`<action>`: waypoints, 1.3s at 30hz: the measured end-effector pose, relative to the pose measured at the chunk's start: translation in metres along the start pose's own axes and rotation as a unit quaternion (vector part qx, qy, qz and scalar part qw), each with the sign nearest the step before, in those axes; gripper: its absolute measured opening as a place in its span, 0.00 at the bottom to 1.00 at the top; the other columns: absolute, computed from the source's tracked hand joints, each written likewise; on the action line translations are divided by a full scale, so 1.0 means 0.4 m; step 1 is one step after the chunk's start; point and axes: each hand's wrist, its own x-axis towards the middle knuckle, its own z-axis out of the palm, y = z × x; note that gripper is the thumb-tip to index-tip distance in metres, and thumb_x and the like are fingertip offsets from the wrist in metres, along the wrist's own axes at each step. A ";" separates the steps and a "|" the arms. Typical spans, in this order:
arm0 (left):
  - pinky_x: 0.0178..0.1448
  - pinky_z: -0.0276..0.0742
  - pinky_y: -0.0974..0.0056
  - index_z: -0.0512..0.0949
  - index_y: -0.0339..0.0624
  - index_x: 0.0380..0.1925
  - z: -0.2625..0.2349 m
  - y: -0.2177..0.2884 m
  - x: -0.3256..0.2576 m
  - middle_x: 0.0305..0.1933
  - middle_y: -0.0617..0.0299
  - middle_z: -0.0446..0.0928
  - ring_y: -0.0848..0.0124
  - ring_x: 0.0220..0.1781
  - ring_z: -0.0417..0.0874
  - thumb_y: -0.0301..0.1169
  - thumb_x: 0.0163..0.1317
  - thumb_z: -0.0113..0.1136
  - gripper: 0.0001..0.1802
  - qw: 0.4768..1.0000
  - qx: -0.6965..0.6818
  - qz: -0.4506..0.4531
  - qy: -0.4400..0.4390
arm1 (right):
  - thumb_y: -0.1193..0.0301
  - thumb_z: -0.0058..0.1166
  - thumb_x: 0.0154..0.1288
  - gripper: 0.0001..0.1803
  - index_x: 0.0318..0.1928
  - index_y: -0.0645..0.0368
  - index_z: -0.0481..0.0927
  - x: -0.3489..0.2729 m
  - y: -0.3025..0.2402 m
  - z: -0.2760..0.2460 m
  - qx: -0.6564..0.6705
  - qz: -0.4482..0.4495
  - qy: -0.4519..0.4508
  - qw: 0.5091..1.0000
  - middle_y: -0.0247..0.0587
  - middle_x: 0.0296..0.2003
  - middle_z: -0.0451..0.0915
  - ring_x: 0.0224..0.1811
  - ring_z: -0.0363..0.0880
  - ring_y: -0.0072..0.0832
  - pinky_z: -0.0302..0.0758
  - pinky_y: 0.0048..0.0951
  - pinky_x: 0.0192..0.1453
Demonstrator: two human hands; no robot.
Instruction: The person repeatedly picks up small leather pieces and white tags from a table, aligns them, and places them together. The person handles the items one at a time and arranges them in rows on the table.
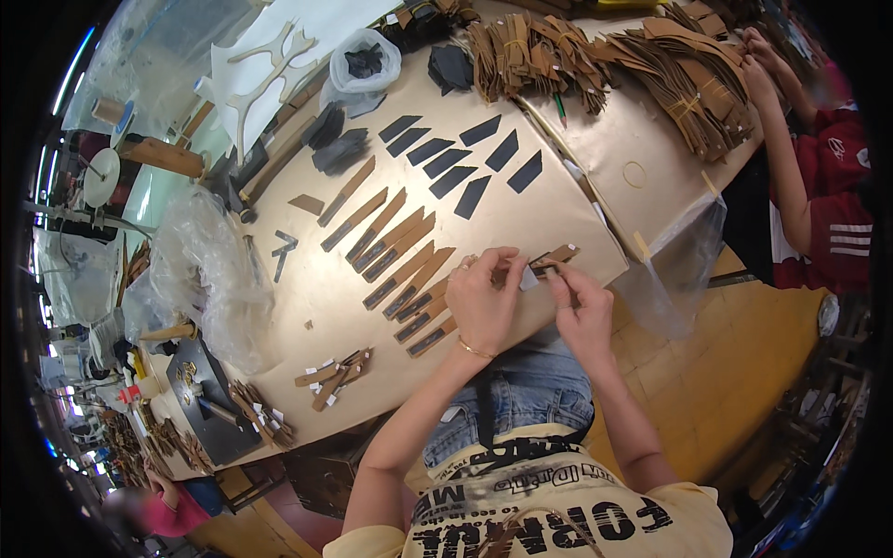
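At the table's near right edge, my left hand (486, 296) and my right hand (584, 309) are close together, fingers pinched on a small brown leather strip (565, 252). A small pale piece (529, 278) shows between the fingertips; its kind is unclear. The fingers hide much of the strip. Left of my hands, several brown strips with dark patches (402, 244) lie in a slanting row. Beyond them are several flat black slant-ended pieces (452, 180). Nearer the front edge is a small pile of brown strips with white tags (332, 377).
Brown strip bundles (535, 56) and a larger heap (684, 84) cover the far side. A bag of black pieces (366, 60) stands farther left. Clear plastic (209, 279) lies leftward, near a dark board (209, 400). Another person's hands (761, 70) work at far right.
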 end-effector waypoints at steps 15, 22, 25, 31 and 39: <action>0.45 0.77 0.61 0.85 0.43 0.37 -0.105 -0.008 0.020 0.42 0.55 0.84 0.60 0.42 0.84 0.25 0.59 0.66 0.06 0.993 0.017 0.116 0.031 | 0.61 0.56 0.69 0.17 0.51 0.58 0.82 -0.060 -0.022 0.051 -0.360 -0.225 -0.024 0.905 0.41 0.56 0.80 0.62 0.76 0.36 0.70 0.40 0.57; 0.67 0.67 0.49 0.83 0.43 0.44 -0.065 -0.012 -0.048 0.62 0.49 0.75 0.54 0.66 0.73 0.29 0.58 0.58 0.14 0.950 0.208 0.189 -0.140 | 0.67 0.63 0.61 0.19 0.53 0.54 0.81 0.013 -0.004 -0.040 -0.183 -0.191 -0.106 0.958 0.41 0.54 0.79 0.60 0.74 0.39 0.66 0.43 0.64; 0.72 0.62 0.48 0.82 0.37 0.45 -0.025 -0.017 -0.080 0.64 0.48 0.73 0.54 0.71 0.68 0.31 0.60 0.54 0.15 0.923 0.299 0.229 -0.082 | 0.68 0.64 0.62 0.21 0.56 0.55 0.79 0.031 0.018 -0.065 -0.228 -0.156 0.002 0.961 0.43 0.54 0.78 0.57 0.76 0.42 0.68 0.41 0.63; 0.75 0.58 0.47 0.82 0.34 0.44 0.009 0.015 -0.063 0.63 0.46 0.73 0.53 0.71 0.67 0.32 0.61 0.54 0.16 0.903 0.349 0.235 -0.092 | 0.67 0.64 0.64 0.19 0.53 0.61 0.80 0.079 0.050 -0.032 -0.205 -0.030 -0.062 0.976 0.41 0.46 0.80 0.47 0.76 0.34 0.71 0.35 0.55; 0.64 0.65 0.51 0.83 0.40 0.39 -0.108 0.039 0.000 0.43 0.50 0.81 0.55 0.51 0.80 0.33 0.61 0.62 0.09 0.967 -0.108 0.093 -0.212 | 0.72 0.64 0.63 0.11 0.42 0.64 0.78 0.042 -0.022 -0.098 0.013 -0.039 -0.098 0.994 0.35 0.38 0.77 0.43 0.70 0.24 0.68 0.28 0.53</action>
